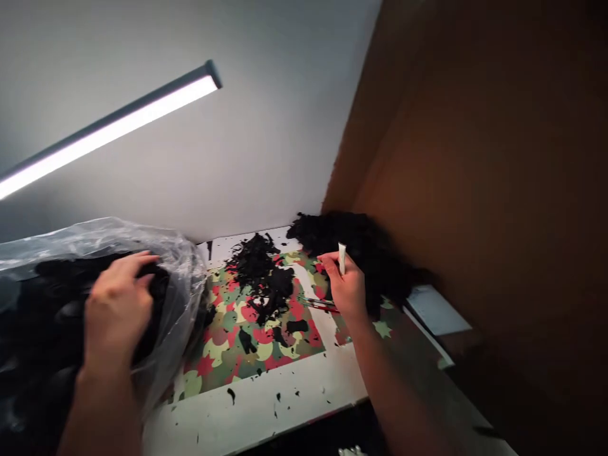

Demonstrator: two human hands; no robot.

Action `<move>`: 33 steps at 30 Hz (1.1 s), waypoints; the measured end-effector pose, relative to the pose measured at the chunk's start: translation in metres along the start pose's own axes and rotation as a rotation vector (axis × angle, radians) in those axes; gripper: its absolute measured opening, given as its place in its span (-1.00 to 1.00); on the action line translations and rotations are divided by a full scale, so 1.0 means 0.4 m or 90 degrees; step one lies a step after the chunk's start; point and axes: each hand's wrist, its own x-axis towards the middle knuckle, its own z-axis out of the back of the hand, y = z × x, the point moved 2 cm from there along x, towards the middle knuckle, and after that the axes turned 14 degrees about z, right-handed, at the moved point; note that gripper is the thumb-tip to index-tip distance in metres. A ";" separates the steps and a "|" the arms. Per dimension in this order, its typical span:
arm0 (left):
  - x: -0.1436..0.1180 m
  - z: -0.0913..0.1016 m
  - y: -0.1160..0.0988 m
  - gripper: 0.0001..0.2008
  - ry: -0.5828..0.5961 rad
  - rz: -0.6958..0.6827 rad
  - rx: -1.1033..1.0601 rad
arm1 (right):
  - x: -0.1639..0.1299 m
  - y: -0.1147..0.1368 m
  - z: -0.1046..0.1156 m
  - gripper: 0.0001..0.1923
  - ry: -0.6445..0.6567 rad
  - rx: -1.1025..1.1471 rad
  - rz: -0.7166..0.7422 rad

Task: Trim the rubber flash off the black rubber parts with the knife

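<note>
My left hand [118, 304] hangs over a clear plastic bag [185, 266] full of black scraps [38, 304]. Its fingers are bent, with a gap between thumb and fingertips and nothing visible in them. Upright in my closed right hand [350, 288] is a small, narrow white piece with a flat end [342, 256]; its exact kind cannot be made out. Below that hand, thin red and dark tools [323, 305] lie on a patterned sheet [228, 354]. A loose heap of shredded black bits [261, 272] covers the sheet's middle.
A larger black pile [356, 240] sits at the back right against a brown panel [475, 190]. Small black crumbs dot the white table edge [266, 392]. A lit bar lamp [118, 123] is at upper left before the pale wall. A whitish flat item [439, 310] lies at right.
</note>
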 end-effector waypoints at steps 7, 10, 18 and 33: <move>0.107 -0.040 0.059 -0.73 0.023 0.071 0.221 | 0.030 -0.116 0.180 -0.91 0.139 -0.249 -0.063; 0.071 -0.034 0.016 -0.67 -0.068 0.054 0.177 | 0.014 -0.130 0.178 -0.89 0.208 -0.296 -0.068; -0.112 -0.120 -0.166 -0.73 0.078 -0.260 -0.129 | 0.027 -0.136 0.067 -0.86 0.241 -0.302 -0.050; -0.204 -0.292 -0.137 -0.53 0.446 -0.010 -0.548 | 0.015 0.026 -0.168 -0.52 0.382 0.367 -0.124</move>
